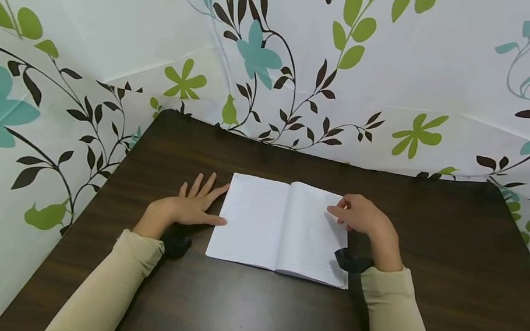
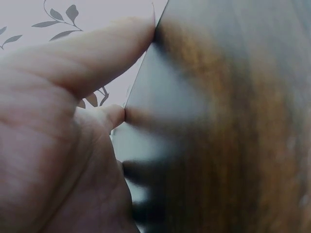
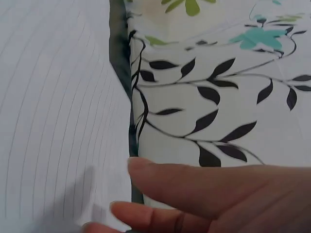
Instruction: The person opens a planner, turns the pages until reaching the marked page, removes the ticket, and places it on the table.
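An open notebook (image 1: 255, 220) with ruled white pages lies on the dark table. My left hand (image 1: 188, 208) rests at its left side, fingers spread, with thumb tip and index fingertip right at the page edge. In the left wrist view the thumb (image 2: 97, 58) spans the upper part, with the palm below. Over the right page's outer edge is my right hand (image 1: 368, 216), its fingers loosely bent. The right wrist view shows the thumb (image 3: 170, 182) beside the edge of the ruled page (image 3: 58, 107), fingertips overlapping it and a shadow falling on the paper.
The brown wooden table (image 1: 238, 315) extends around the notebook. A white cloth (image 1: 112, 2) printed with leaves and flowers hangs behind the table and along its sides. Black straps with small dark devices (image 1: 176, 244) sit on both wrists.
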The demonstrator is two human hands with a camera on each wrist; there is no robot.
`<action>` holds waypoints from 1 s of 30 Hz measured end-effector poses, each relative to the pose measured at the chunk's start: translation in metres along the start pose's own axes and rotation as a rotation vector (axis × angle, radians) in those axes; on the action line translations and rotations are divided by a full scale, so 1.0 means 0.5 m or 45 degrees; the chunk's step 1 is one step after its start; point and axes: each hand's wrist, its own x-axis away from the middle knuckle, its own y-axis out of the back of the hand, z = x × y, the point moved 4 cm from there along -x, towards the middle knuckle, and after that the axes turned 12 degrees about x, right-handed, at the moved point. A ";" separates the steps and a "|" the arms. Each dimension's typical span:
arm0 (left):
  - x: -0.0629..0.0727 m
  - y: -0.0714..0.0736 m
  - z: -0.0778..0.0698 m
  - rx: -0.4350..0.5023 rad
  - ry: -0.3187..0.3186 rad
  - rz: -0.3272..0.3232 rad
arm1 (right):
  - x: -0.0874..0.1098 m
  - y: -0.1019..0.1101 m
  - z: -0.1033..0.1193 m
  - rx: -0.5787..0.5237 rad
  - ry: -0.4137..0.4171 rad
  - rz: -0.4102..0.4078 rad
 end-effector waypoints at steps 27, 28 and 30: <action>-0.001 0.006 -0.006 0.013 0.024 0.025 | -0.022 -0.017 -0.029 0.078 -0.151 -0.016; -0.001 0.005 -0.005 0.012 0.025 0.025 | -0.022 -0.017 -0.032 0.071 -0.142 -0.017; -0.001 0.003 -0.004 0.009 0.027 0.025 | -0.023 -0.018 -0.038 0.058 -0.125 -0.016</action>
